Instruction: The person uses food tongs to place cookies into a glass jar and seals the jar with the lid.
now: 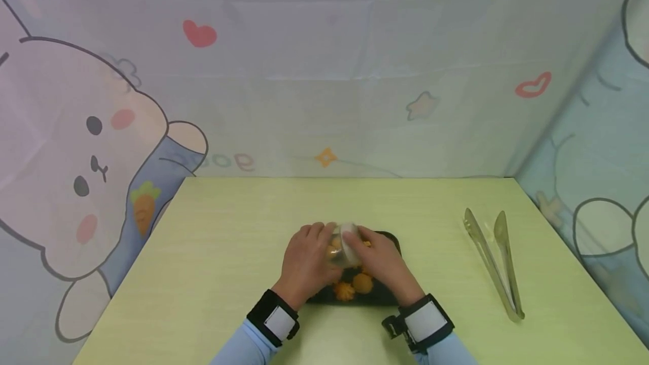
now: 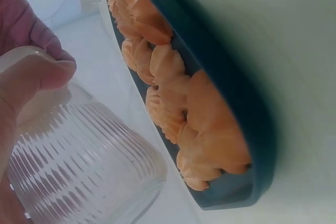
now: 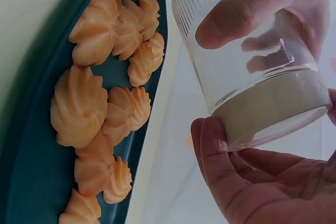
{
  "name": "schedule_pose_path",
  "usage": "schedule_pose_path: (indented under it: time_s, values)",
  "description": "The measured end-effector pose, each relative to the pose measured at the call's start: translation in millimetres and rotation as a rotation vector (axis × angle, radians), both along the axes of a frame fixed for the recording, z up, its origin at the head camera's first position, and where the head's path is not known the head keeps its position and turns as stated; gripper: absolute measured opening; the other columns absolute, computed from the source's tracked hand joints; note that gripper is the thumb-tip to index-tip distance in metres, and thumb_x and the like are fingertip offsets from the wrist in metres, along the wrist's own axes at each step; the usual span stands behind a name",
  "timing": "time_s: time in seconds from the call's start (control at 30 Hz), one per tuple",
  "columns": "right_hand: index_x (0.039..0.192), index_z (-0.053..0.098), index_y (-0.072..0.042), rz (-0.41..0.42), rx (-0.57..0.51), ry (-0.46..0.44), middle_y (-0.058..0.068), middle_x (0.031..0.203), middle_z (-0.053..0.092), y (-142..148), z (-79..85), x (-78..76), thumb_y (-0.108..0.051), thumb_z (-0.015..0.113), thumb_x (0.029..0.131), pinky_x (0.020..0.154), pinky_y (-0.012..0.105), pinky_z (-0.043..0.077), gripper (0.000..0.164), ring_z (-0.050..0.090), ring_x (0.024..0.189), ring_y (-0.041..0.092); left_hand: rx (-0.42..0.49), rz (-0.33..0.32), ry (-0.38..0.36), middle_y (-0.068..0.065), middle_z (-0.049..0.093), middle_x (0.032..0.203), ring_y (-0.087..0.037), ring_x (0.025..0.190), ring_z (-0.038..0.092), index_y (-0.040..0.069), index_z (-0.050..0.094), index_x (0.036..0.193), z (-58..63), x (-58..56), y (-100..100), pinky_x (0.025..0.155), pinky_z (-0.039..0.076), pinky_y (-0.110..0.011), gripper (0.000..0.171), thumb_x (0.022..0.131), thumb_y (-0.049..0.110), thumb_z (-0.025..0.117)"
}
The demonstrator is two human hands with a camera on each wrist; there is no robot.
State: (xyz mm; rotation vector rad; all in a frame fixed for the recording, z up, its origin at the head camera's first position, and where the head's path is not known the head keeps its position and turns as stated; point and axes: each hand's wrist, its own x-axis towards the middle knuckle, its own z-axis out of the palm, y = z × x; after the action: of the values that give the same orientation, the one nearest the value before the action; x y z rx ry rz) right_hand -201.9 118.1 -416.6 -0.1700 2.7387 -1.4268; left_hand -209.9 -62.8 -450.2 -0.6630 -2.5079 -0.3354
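Both hands hold a clear ribbed jar (image 3: pixel 241 72) with a white lid (image 3: pixel 273 108), raised over a dark tray (image 1: pixel 380 298). My left hand (image 1: pixel 311 261) grips the jar's body; through the clear wall its fingers show in the right wrist view. The right hand (image 1: pixel 387 263) pinches the lid between thumb and fingers. The jar lies tilted, lid toward the right, and no cookies show inside it in the wrist views. Several golden piped cookies (image 3: pixel 79 106) lie in the tray below, partly hidden by the hands in the head view.
Metal tongs (image 1: pixel 494 266) lie spread on the pale yellow table (image 1: pixel 228 230), to the right of the tray. A printed cloth (image 1: pixel 304 44) with hearts and a cartoon bear hangs behind the table's far edge and along the sides.
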Motion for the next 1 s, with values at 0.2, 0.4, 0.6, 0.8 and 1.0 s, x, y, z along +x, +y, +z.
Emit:
schedule_pose_path:
  time_s: [0.2,0.4,0.6,0.8,1.0]
  values:
    - [0.143,0.056,-0.005,0.021,-0.033,-0.031,0.018,0.121,0.068,2,2.1,2.7,-0.042,0.051,0.105,0.072,0.031,0.053,0.053,0.065,0.088,0.022,-0.021,0.018,-0.017,-0.005,0.067,0.118,-0.027,0.106,0.064,0.011,0.061,0.133,1.8,0.7,1,0.087,0.056,-0.042,0.083,0.063,0.04,0.094]
    - [0.148,0.051,-0.003,0.027,-0.041,-0.045,0.02,0.126,0.066,3,0.4,3.2,-0.043,0.05,0.106,0.07,0.03,0.053,0.057,0.064,0.089,0.023,-0.04,0.019,-0.002,-0.005,0.067,0.117,-0.026,0.105,0.064,0.011,0.062,0.131,2.7,0.2,1,0.088,0.056,-0.043,0.082,0.062,0.039,0.094]
    - [0.152,0.043,0.001,0.1,0.009,0.056,0.025,0.14,0.058,7,-0.7,4.7,-0.035,0.054,0.106,0.084,0.042,0.058,0.06,0.067,0.112,0.035,0.048,-0.005,-0.133,-0.006,0.067,0.121,-0.028,0.108,0.064,0.012,0.059,0.135,3.0,0.5,-1,0.081,0.057,-0.041,0.083,0.064,0.039,0.093]
    - [0.158,0.031,-0.001,0.196,-0.056,0.053,0.026,0.155,0.043,12,-1.3,3.7,-0.032,0.054,0.106,0.1,0.051,0.053,0.065,0.053,0.134,0.045,0.071,-0.007,-0.144,-0.006,0.067,0.122,-0.029,0.11,0.064,0.013,0.057,0.137,4.8,1.3,-4,0.081,0.057,-0.042,0.086,0.064,0.04,0.093]
    - [0.159,0.032,-0.004,0.065,-0.057,-0.024,0.024,0.151,0.05,7,0.5,1.6,-0.047,0.051,0.105,0.101,0.051,0.052,0.071,0.054,0.135,0.042,0.057,0.009,-0.127,-0.006,0.067,0.12,-0.029,0.107,0.064,0.013,0.057,0.136,2.9,-0.4,-2,0.081,0.057,-0.041,0.084,0.065,0.041,0.093]
